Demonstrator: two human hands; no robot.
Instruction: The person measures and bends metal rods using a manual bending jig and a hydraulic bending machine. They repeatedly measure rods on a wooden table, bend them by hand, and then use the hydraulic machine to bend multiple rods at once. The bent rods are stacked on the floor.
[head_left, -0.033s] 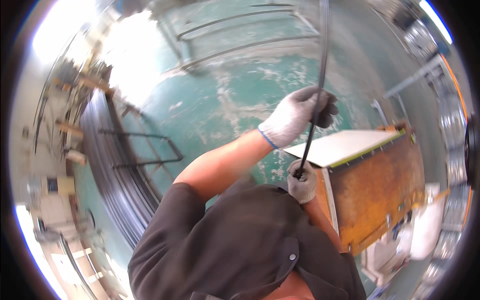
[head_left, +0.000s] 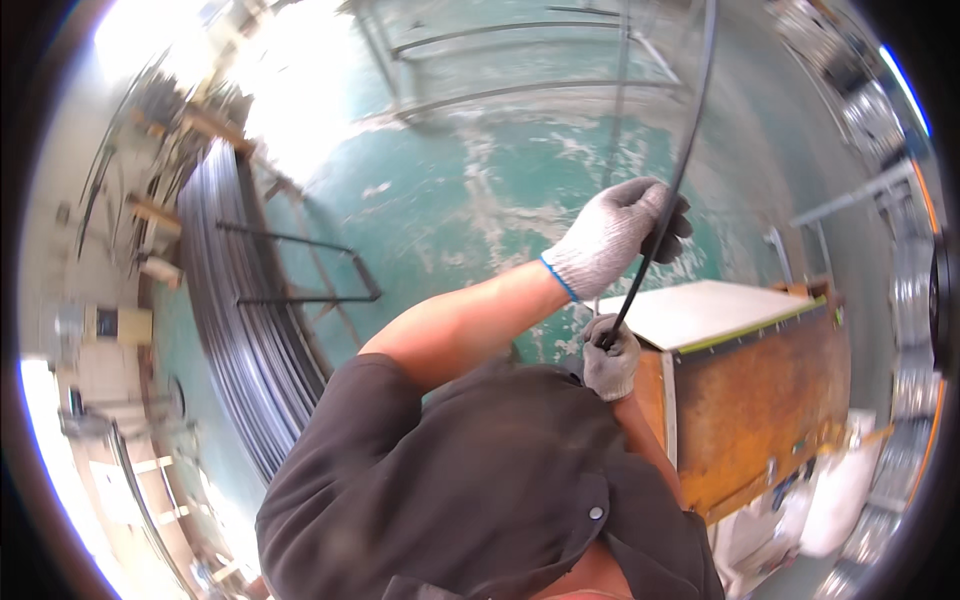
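Note:
A long, thin black rod (head_left: 697, 100) runs from the top of the view down toward my body, its upper part leaning right. My left hand (head_left: 612, 235), in a white knit glove with grey palm and fingers, is closed loosely round it partway along. Close to my chest, my right hand (head_left: 612, 372), in the same kind of glove, grips the near end in a fist. A fainter, thin grey strip (head_left: 618, 110) also runs down toward my right hand; whether that hand holds it I cannot tell.
To the right stands a rusty brown box-like bench (head_left: 750, 400) with a white panel (head_left: 700, 308) on top. A stack of long dark bars (head_left: 235, 320) lies at left, beside a black bracket frame (head_left: 365, 275). A metal frame (head_left: 520, 95) stands ahead on the worn green floor (head_left: 450, 190).
The whole view has shifted slightly, with the surroundings moving right. The rod's upper end has swung to the right. Both hands keep their hold on it.

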